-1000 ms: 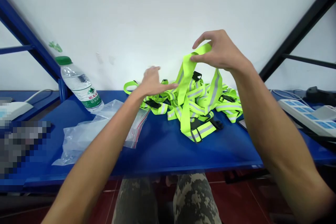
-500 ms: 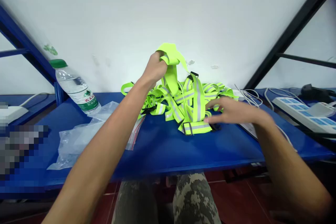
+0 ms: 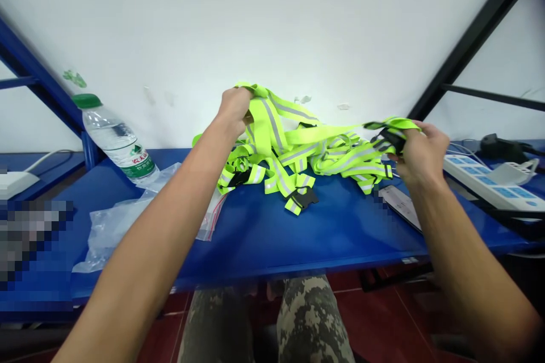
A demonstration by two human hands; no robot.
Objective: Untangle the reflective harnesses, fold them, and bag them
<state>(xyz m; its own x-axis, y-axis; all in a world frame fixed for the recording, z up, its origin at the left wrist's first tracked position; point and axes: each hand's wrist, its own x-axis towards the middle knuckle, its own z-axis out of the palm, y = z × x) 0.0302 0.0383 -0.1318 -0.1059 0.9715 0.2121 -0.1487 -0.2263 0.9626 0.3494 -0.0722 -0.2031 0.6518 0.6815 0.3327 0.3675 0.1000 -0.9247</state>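
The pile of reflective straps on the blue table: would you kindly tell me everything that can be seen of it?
The pile of reflective straps is a loose tangle of fluorescent yellow-green fabric webbing with silver-grey reflective stripes and black plastic buckles. It lies on the blue table, beside a clear plastic bag. The left hand grasps and raises its left part, while the right hand holds up a strap end on the right.

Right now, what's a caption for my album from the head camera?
Left hand and right hand grip tangled neon-yellow reflective straps on a blue workbench.
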